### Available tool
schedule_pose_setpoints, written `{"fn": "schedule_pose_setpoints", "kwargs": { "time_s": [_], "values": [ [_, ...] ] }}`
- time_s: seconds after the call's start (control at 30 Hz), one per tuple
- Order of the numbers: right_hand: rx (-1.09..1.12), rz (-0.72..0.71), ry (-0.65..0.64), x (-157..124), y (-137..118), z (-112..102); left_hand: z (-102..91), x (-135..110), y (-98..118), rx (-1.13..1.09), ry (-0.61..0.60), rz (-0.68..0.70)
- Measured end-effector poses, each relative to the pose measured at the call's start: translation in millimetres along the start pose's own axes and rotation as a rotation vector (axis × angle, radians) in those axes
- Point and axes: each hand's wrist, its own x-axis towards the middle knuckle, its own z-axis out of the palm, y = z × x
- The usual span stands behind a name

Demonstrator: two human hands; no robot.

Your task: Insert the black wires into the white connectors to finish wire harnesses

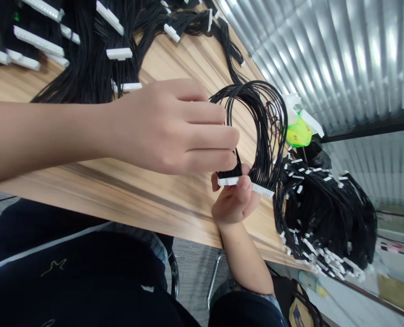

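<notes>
A looped bundle of thin black wires [259,118] arches over the wooden table [120,195]. Both its ends carry white connectors [228,181], held side by side. My left hand [174,127] reaches in from the left, its fingers closed round the wires just above one connector. From below comes my right hand [235,202], pinching the connectors with the thumb pressed on their front. The second connector [263,190] sticks out to the right of that thumb.
A heap of the same black harnesses [324,218] lies at the table's right end. More harnesses with white connectors [86,50] cover the far left. A green and white object [299,131] sits by the corrugated metal wall [341,54]. A chair frame [215,272] shows below.
</notes>
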Motion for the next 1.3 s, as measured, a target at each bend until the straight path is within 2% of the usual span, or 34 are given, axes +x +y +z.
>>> {"fn": "schedule_pose_setpoints", "kwargs": {
  "time_s": [0.1,0.23,0.33,0.43,0.5,0.53,0.57,0.63,0.7,0.73,0.83,0.9,0.97,1.03,1.1,1.2,1.3],
  "values": [
    [-0.006,0.045,0.004,0.5,-3.1,1.9,-0.8,-3.2,1.3,-0.019,0.050,-0.003],
    [-0.070,0.080,0.016,1.0,-5.6,6.6,-0.9,-5.4,0.6,-0.073,0.018,0.002],
    [-0.095,0.072,0.046,1.2,-6.3,9.1,0.5,-0.9,-2.1,-0.026,-0.011,0.014],
    [-0.046,0.065,0.053,0.8,-5.7,9.0,6.0,9.4,-11.9,0.062,-0.081,0.108],
    [-0.055,0.076,0.051,0.3,-4.8,7.4,11.9,14.9,-21.6,0.109,-0.084,0.243],
    [-0.077,0.085,0.046,0.1,-4.3,6.3,15.1,15.8,-26.1,0.137,-0.022,0.347],
    [-0.099,0.088,0.049,0.1,-3.9,5.1,18.3,15.3,-29.8,0.169,0.092,0.464],
    [-0.132,0.090,0.067,0.8,-3.9,3.0,24.6,10.4,-32.9,0.216,0.375,0.667],
    [-0.149,0.091,0.086,2.2,-4.9,1.4,30.9,2.7,-29.8,0.174,0.563,0.796],
    [-0.156,0.091,0.092,3.0,-5.5,0.8,34.3,-1.0,-26.5,0.129,0.564,0.836],
    [-0.198,0.090,0.086,4.7,-6.2,-1.0,43.5,-8.2,-14.8,-0.003,0.464,0.894],
    [-0.221,0.096,0.044,4.7,-4.7,-3.3,45.6,-9.6,-9.8,-0.046,0.444,0.797],
    [-0.226,0.096,-0.027,4.0,-1.8,-6.8,41.3,-8.6,-8.9,-0.111,0.438,0.548],
    [-0.246,0.056,-0.087,3.2,1.1,-10.9,31.9,-5.3,-11.7,-0.146,0.373,0.255],
    [-0.306,0.001,-0.142,2.6,2.9,-14.5,21.4,-0.6,-16.3,-0.090,0.315,0.044],
    [-0.349,-0.023,-0.238,1.7,3.5,-17.8,11.7,6.0,-21.1,0.106,0.254,-0.097],
    [-0.277,0.020,-0.272,0.5,5.0,-20.0,9.0,9.0,-20.4,0.218,0.221,-0.116]
  ]
}}
